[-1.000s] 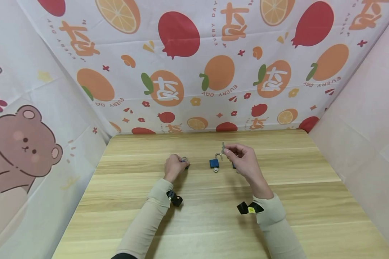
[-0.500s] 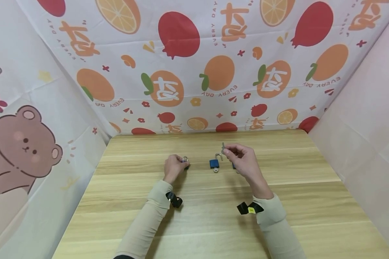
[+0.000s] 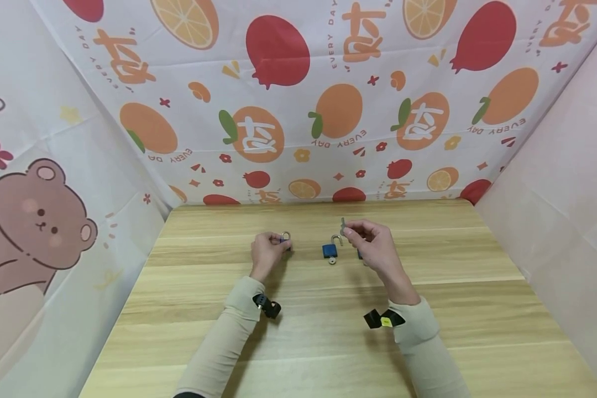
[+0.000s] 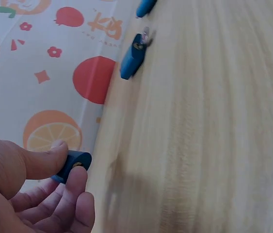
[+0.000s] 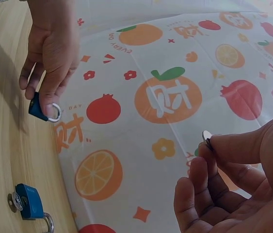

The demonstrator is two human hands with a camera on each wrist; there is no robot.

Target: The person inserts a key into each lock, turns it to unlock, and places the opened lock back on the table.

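Note:
My left hand point(image 3: 267, 255) pinches a small blue padlock point(image 5: 38, 108) between thumb and fingers, its silver shackle pointing away from the palm. In the left wrist view the keyhole end of this padlock point(image 4: 79, 160) faces the camera. Thumb and fingertips of my right hand point(image 3: 375, 246) pinch a small silver key point(image 3: 342, 226), its blade upright. Between the hands lies a second blue padlock point(image 3: 330, 251) with its shackle swung open and a key point(image 5: 17, 201) in its keyhole. A third blue padlock point(image 3: 360, 254) is mostly hidden behind the right hand.
A wood-grain table point(image 3: 298, 342) bears everything. Behind it rises a fruit-print cloth point(image 3: 298, 127), and pale cloth walls stand at left and right. Each wrist wears a black camera strap.
My left hand has lifted its padlock up and slightly away from me, so more of the padlock shows. The right hand and its key have stayed in place.

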